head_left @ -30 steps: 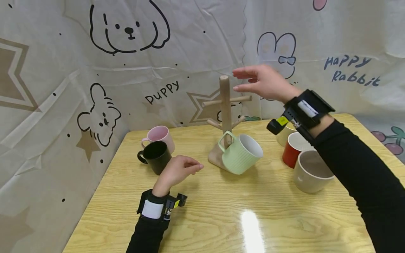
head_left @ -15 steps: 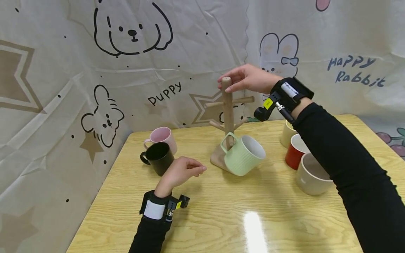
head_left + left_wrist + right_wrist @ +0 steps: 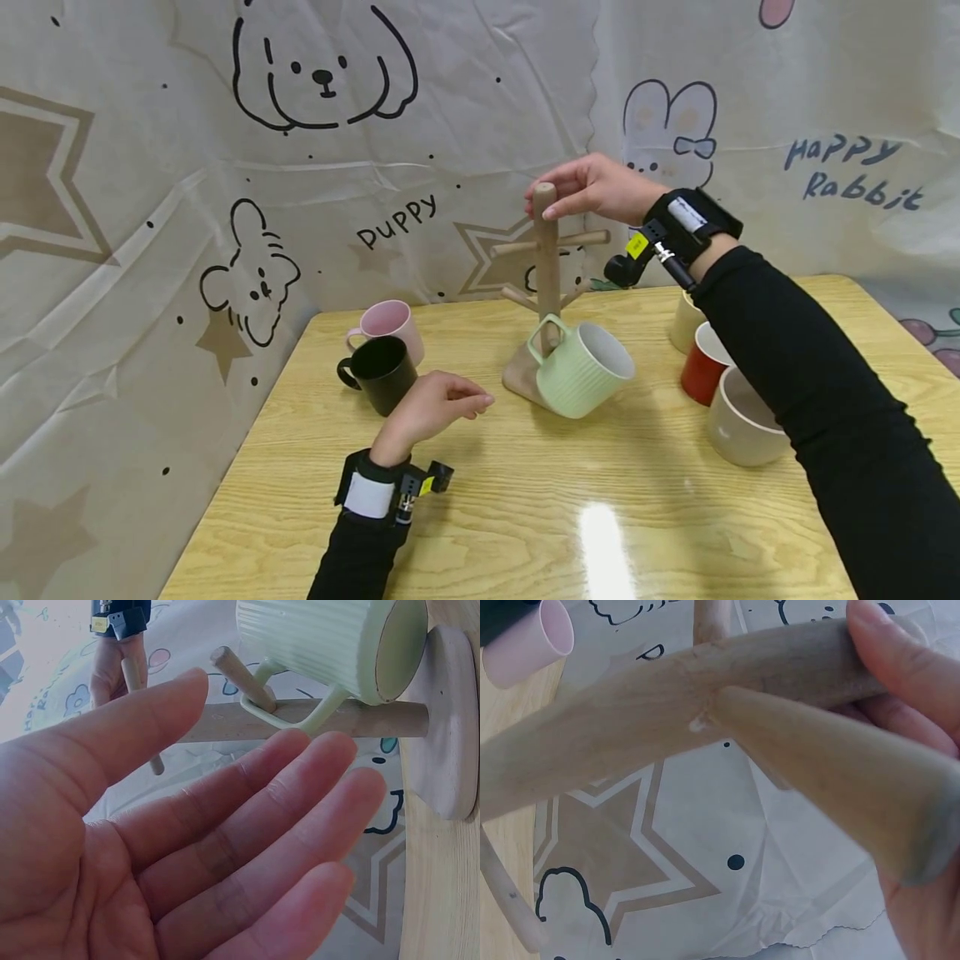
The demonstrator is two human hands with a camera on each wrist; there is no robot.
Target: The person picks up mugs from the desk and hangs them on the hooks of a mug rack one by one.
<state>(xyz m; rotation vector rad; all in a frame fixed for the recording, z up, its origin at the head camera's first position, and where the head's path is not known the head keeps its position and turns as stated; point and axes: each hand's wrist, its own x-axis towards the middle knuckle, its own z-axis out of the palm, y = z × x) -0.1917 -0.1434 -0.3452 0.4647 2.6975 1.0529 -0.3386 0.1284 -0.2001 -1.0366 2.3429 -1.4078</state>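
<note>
A wooden mug tree (image 3: 548,275) stands on the table, and a light green ribbed mug (image 3: 581,375) hangs tilted by its handle from a low front peg. My right hand (image 3: 600,190) grips the top of the post, thumb on the near side and fingers behind it. In the right wrist view the thumb (image 3: 900,652) presses the post close to its end. My left hand (image 3: 435,407) holds nothing and hovers beside the black mug (image 3: 380,373), left of the tree. Its fingers look relaxed and nearly straight in the left wrist view, palm (image 3: 112,892) showing.
A pink mug (image 3: 393,327) stands behind the black one at the left. On the right are a cream mug (image 3: 684,325), a red mug (image 3: 703,364) and a beige mug (image 3: 742,429), partly covered by my right sleeve. A printed cloth (image 3: 480,150) hangs behind the table.
My right hand has moved left onto the top of the mug tree's post and taken hold of it. The left hand stays nearly still; the whole view shifts slightly.
</note>
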